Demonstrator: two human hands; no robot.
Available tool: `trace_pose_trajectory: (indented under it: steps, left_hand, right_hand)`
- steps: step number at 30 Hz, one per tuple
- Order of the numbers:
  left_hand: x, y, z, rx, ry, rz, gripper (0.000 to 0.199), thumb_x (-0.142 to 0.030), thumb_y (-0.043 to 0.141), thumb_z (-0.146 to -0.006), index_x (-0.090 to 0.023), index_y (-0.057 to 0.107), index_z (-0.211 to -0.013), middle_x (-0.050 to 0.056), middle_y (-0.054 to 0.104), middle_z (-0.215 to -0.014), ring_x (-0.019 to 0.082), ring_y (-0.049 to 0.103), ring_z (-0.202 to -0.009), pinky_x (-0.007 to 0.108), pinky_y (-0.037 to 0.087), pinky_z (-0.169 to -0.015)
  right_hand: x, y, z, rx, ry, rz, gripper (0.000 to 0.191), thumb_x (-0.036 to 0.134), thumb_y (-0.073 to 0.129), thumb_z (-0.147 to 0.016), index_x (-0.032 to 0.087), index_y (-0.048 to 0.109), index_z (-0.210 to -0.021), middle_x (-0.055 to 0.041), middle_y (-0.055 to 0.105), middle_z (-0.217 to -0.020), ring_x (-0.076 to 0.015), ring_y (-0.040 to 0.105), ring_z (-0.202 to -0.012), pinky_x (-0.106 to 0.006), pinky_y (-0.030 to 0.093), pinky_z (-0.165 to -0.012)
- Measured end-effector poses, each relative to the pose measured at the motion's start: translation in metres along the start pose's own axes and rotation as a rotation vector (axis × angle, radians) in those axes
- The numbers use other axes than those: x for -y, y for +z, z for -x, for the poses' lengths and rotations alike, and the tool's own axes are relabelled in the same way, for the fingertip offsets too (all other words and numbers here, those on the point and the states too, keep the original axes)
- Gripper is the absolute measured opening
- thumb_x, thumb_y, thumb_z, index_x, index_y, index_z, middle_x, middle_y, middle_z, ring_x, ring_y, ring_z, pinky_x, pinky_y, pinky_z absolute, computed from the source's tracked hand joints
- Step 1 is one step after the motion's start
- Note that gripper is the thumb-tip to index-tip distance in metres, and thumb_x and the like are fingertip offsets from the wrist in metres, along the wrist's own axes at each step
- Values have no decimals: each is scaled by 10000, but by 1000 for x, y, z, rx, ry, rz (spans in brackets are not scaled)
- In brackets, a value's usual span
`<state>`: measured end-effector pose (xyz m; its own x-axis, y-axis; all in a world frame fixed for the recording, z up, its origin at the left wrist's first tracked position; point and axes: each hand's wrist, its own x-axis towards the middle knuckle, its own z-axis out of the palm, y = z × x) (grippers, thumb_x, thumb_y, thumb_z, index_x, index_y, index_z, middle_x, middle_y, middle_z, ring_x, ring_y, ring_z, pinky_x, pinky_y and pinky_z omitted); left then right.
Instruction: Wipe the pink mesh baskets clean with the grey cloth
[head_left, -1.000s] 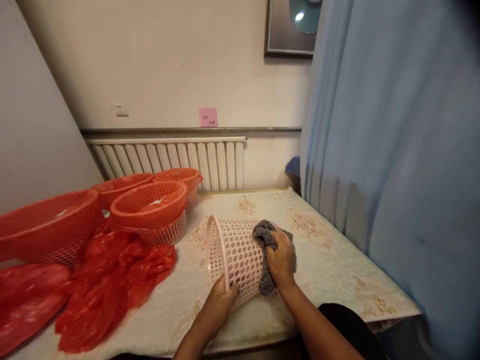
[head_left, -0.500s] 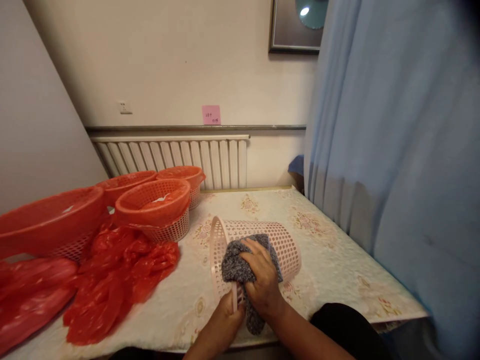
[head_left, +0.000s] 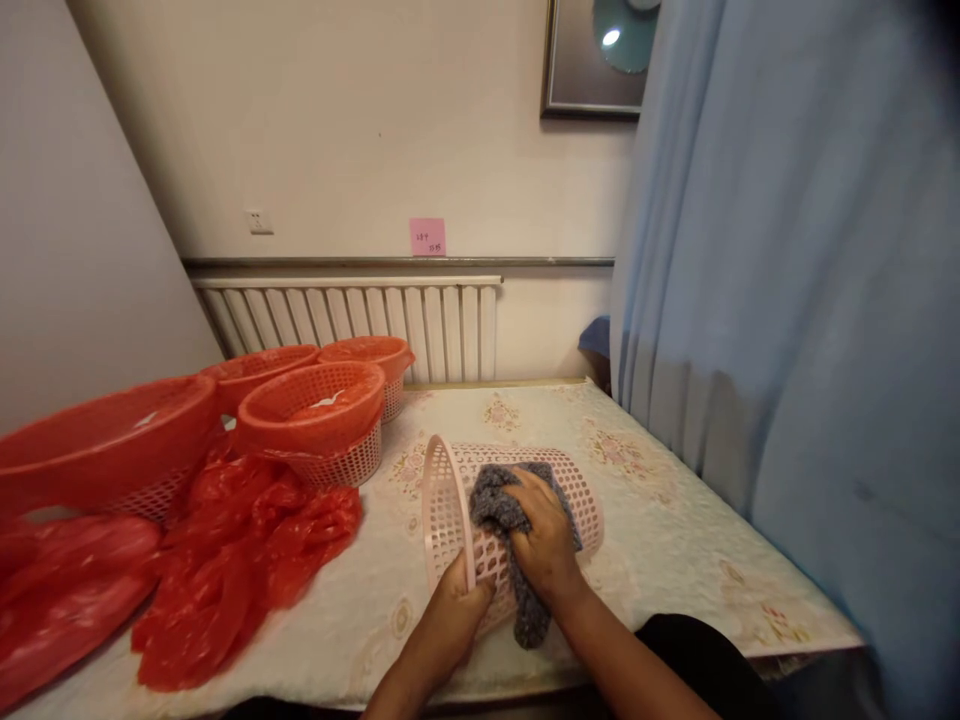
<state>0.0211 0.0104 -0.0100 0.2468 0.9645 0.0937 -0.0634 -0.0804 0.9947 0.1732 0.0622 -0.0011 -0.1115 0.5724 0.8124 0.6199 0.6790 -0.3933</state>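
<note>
A pale pink perforated basket lies on its side on the flower-patterned cloth, its open rim facing left. My left hand grips the near part of the rim, thumb on the outer wall. Pressed against the upper side wall is a dark grey fuzzy cloth, held under my right hand. One end of the cloth hangs down over the near side of the basket.
Several baskets lined with red bags stand at the left. Crumpled red plastic bags lie before them. A blue curtain hangs at the right; a radiator is behind the table.
My right hand and the grey cloth have slid right along the basket wall, away from the rim. My left hand still holds the rim.
</note>
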Motion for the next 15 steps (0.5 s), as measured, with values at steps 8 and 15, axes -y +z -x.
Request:
trace_pose_trajectory:
  steps: [8,15]
  left_hand:
    - [0,-5,1,5,18,-51,461,-185,521,-800,-162,583,-1257,70,647,-1278,267,545,-1216,418,334,-1109]
    - [-3,-7,-5,42,-7,-2,467,-143,520,-771,-153,591,-1233,74,666,-1245,265,561,-1199,409,366,-1086]
  right_hand:
    - [-84,-30,-10,-156,438,272,363,159,441,-738,179,643,-1039,-98,661,-1072,-257,560,-1048,-416,437,-953]
    - [-52,-14,-4,-166,303,198,411,119,450,-702,181,633,-1065,-96,627,-1176,-257,504,-1168,-459,385,-1035]
